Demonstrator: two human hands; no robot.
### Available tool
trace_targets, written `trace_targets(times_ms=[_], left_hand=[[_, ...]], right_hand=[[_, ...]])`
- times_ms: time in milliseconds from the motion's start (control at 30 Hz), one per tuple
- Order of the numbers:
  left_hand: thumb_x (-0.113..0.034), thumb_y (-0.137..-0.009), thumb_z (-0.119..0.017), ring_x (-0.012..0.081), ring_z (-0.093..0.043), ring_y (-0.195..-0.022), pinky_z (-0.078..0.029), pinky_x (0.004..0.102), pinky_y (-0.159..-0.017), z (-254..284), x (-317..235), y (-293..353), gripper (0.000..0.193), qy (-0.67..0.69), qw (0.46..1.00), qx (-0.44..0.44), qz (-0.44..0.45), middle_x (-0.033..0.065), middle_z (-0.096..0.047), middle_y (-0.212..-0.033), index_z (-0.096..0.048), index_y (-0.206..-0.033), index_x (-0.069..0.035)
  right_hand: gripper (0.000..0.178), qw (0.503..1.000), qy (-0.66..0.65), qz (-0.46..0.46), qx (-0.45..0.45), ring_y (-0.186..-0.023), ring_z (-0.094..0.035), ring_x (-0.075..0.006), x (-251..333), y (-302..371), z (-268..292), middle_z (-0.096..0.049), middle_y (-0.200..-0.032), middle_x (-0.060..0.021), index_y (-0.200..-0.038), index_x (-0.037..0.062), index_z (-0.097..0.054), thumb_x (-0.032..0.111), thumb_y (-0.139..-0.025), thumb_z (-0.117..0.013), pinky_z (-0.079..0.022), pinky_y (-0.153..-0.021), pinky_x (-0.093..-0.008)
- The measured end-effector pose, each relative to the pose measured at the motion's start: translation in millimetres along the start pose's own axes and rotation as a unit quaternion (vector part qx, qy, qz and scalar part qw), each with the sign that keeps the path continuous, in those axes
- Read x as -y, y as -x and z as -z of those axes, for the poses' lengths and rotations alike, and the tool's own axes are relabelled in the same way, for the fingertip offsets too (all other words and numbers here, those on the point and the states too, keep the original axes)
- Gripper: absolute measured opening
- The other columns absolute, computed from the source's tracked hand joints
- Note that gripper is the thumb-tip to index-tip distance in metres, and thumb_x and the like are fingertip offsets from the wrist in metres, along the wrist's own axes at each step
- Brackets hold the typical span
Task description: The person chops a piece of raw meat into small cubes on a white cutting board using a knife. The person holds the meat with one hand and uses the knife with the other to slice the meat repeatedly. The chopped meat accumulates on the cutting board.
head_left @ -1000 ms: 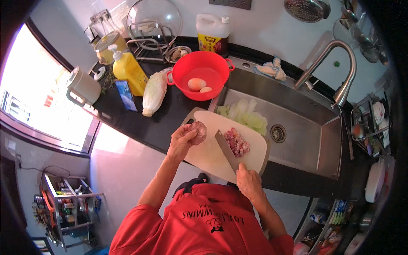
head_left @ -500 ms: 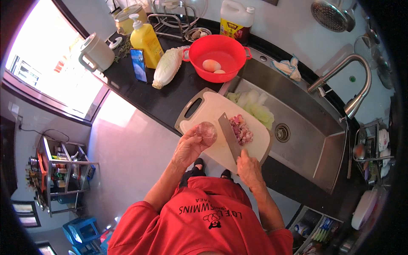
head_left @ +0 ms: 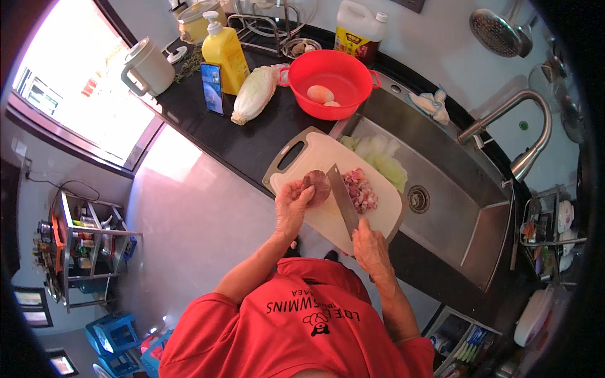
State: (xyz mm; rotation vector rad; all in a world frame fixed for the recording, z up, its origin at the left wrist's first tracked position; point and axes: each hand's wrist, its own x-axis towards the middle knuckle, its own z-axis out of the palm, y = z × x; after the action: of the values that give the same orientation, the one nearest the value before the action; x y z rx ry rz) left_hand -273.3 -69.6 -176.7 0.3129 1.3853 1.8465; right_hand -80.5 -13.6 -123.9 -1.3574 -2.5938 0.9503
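A round, flat, reddish-brown piece of meat [head_left: 320,183] is pinched between the thumb and fingers of my left hand [head_left: 291,206], above the left part of the pale cutting board [head_left: 312,150]. My right hand [head_left: 370,249] is closed round the handle of a cleaver [head_left: 343,203]. Its broad blade lies across the board, pointing away from me, between the round piece and a heap of chopped pink meat [head_left: 360,192]. The blade's tip is close to the round piece; whether they touch I cannot tell. The board spans the counter's front edge and part of the sink.
Pale green leaves [head_left: 389,165] lie in the steel sink [head_left: 450,217], under a curved faucet [head_left: 541,126]. Behind the board stand a red basin [head_left: 328,112] holding two egg-shaped things, a napa cabbage [head_left: 256,94], a propped phone [head_left: 213,89] and a yellow pump bottle [head_left: 225,57].
The round piece in my left hand has shifted slightly right, nearer the cleaver, and turned to show a darker face. My right hand and the cleaver look nearly still. The view has shifted a little.
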Motion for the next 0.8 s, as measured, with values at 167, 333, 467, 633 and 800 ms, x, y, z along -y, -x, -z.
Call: trace_targets(times_ms=[167, 333, 467, 633, 800], left_hand=[[-0.014, -0.087, -0.065, 0.0135, -0.061, -0.085, -0.050, 0.0268, -0.077, 2.2, 0.2, -5.0, 0.030, -0.158, 0.987, 0.029, -0.025, 0.0038, -0.064, -0.095, -0.057, -0.112, 0.003], [-0.011, -0.082, -0.068, 0.0209, -0.058, -0.090, -0.049, 0.0319, -0.077, 13.2, -12.1, -12.3, 0.036, -0.466, 0.847, 0.029, -0.254, 0.0088, -0.059, -0.102, -0.057, -0.114, 0.001], [-0.009, -0.072, -0.073, 0.0261, -0.055, -0.093, -0.048, 0.0356, -0.078, 10.2, -21.6, -10.3, 0.036, -0.412, 0.881, -0.030, -0.230, 0.0132, -0.054, -0.106, -0.058, -0.104, -0.001], [-0.003, -0.063, -0.076, 0.0321, -0.054, -0.096, -0.047, 0.0386, -0.082, 9.3, -13.2, 3.6, 0.040, -0.470, 0.780, 0.055, -0.409, 0.0125, -0.054, -0.106, -0.059, -0.100, -0.004], [-0.001, -0.063, -0.073, 0.0333, -0.054, -0.098, -0.047, 0.0397, -0.084, 15.8, 4.8, -4.6, 0.038, -0.448, 0.784, 0.067, -0.425, 0.0127, -0.055, -0.105, -0.060, -0.099, -0.003]], right_hand=[[0.018, 1.000, 0.022, -0.014, -0.008, -0.070, -0.056, -0.0507, 6.8, 1.6, 0.8, -0.057, -0.067, -0.0302, -0.092, 0.0015, -0.041, 0.016, -0.090, -0.052, -0.041, -0.062, -0.0590], [0.017, 0.999, 0.016, -0.002, -0.042, -0.067, -0.057, -0.0484, 8.7, 7.3, -5.7, -0.057, -0.065, -0.0276, -0.091, 0.0020, -0.042, 0.014, -0.089, -0.053, -0.043, -0.059, -0.0566], [0.014, 0.993, 0.040, 0.072, -0.084, -0.062, -0.059, -0.0453, 11.7, 12.1, -6.8, -0.058, -0.064, -0.0233, -0.087, 0.0031, -0.044, 0.012, -0.088, -0.054, -0.045, -0.054, -0.0523], [0.010, 0.976, 0.114, 0.162, -0.092, -0.057, -0.061, -0.0385, 14.6, 8.1, 3.8, -0.060, -0.064, -0.0165, -0.083, 0.0049, -0.045, 0.008, -0.085, -0.054, -0.049, -0.049, -0.0454], [0.009, 0.966, 0.161, 0.198, -0.037, -0.056, -0.063, -0.0355, 17.0, -3.3, 24.0, -0.061, -0.063, -0.0158, -0.082, 0.0055, -0.045, 0.007, -0.083, -0.054, -0.051, -0.048, -0.0435]])
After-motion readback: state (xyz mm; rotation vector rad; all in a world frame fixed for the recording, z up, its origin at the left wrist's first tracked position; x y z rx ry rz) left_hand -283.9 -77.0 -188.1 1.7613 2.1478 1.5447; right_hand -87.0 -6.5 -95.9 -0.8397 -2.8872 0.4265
